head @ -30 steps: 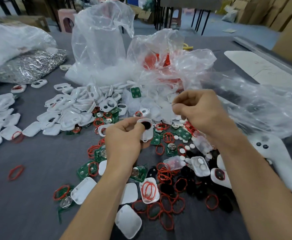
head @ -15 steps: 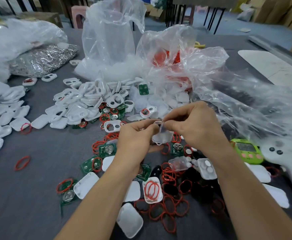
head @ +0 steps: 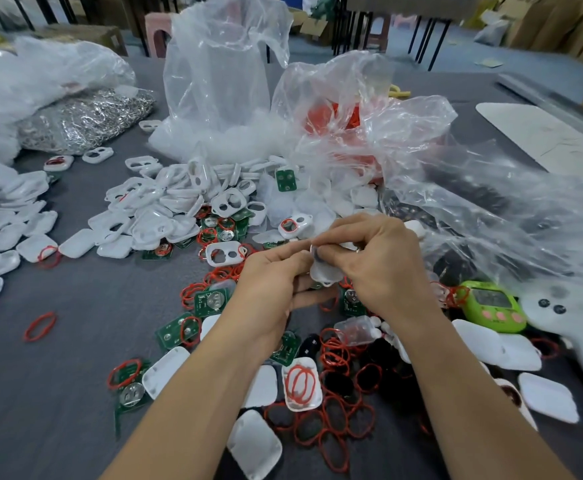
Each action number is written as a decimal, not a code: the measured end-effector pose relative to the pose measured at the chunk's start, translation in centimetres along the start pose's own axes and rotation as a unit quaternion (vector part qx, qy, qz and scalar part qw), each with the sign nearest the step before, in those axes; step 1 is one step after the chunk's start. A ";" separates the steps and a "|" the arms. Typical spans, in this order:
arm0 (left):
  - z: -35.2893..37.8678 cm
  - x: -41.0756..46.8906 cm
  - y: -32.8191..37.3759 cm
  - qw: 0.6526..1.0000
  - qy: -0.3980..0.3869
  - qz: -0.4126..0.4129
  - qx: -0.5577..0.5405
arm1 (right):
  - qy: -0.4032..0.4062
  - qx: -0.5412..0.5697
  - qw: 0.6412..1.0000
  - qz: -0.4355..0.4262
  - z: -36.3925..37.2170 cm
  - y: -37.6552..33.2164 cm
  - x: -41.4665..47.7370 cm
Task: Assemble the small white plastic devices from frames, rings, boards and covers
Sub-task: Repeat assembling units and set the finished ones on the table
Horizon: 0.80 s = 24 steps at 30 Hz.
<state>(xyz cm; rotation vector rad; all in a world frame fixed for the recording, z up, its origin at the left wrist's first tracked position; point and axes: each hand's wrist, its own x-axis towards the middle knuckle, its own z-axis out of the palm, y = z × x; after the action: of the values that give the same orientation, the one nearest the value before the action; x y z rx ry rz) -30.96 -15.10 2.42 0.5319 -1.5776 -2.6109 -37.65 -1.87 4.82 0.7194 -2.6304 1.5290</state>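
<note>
Pinched from both sides just above the middle of the grey table (head: 85, 327): a small white frame (head: 321, 276), with the left hand (head: 265, 289) curled on its 9 o'clock edge and the right hand (head: 380, 268) on its 3 o'clock edge, fingertips meeting over something dark at 12 o'clock, too small to tell. Probably light, stiff and a little slick, thin around the cut-outs, so best taken by the outer rim. Ringed by loose parts: red rings (head: 300, 381) at 6 o'clock, green boards (head: 210, 301) at 8 o'clock, white covers (head: 257, 445) nearer at 6 o'clock, a heap of frames (head: 165, 209) at 11 o'clock.
</note>
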 end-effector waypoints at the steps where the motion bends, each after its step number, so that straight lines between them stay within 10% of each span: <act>1: 0.0 0.0 0.0 1.000 0.000 0.000 -0.001 | 0.002 -0.002 1.000 -0.001 0.2 0.1 -0.2; 13: 0.2 -0.3 -0.1 0.998 0.035 0.029 0.048 | 0.036 0.166 0.977 0.127 -0.9 1.6 -0.2; 24: 0.3 -0.2 -0.4 0.987 0.091 0.083 0.106 | 0.030 0.022 0.998 0.046 0.5 0.4 -1.4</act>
<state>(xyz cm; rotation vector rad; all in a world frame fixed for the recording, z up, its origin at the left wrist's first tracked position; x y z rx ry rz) -30.80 -14.59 2.24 0.6032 -1.7644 -2.2216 -36.46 -1.55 3.89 0.5532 -2.6290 1.6085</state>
